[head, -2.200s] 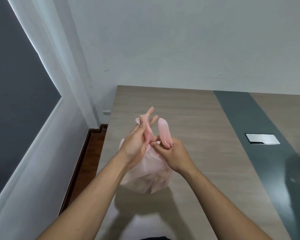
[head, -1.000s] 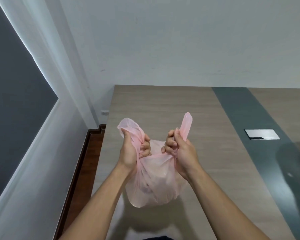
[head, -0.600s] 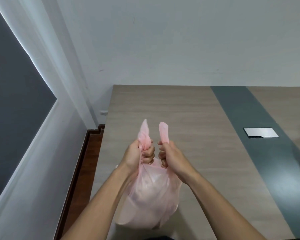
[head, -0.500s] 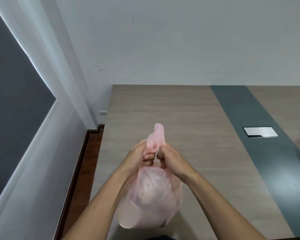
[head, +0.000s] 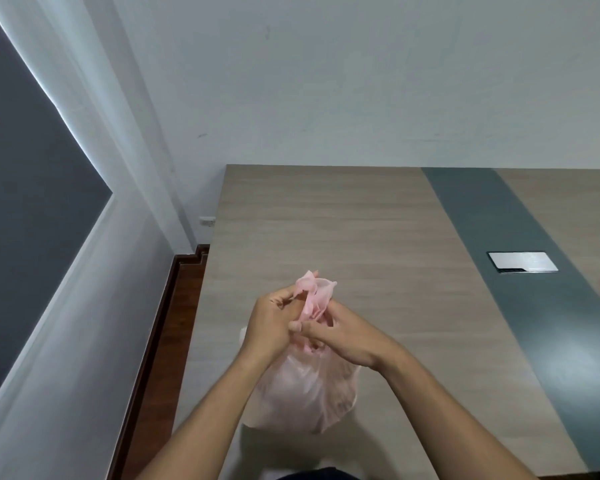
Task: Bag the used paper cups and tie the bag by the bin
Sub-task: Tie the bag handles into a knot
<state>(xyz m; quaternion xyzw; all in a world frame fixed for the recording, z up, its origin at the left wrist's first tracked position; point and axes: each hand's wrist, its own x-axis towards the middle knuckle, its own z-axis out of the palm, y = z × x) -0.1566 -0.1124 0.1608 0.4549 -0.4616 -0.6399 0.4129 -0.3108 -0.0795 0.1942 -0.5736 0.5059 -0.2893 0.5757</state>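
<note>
A translucent pink plastic bag point(head: 305, 393) bulges below my wrists, over the near left part of the wooden table point(head: 361, 230). Pale shapes show faintly through the plastic; I cannot make out single cups. My left hand point(head: 271, 327) and my right hand point(head: 347, 337) meet at the bag's neck, fingers pinching the two handle strips. The strips' ends point(head: 314, 292) stick up together above my fingers, crossed or twisted around each other. No bin is in view.
A dark grey band point(head: 520, 271) runs along the table, with a shiny flush cable hatch point(head: 522, 262) in it at the right. The table's left edge borders a narrow strip of dark wooden floor point(head: 167, 334) and a white wall with a dark window.
The hands pulled the two handle strips apart, then brought them together. Now the strips overlap above my fingers, and the bag hangs a little higher than half a second ago.
</note>
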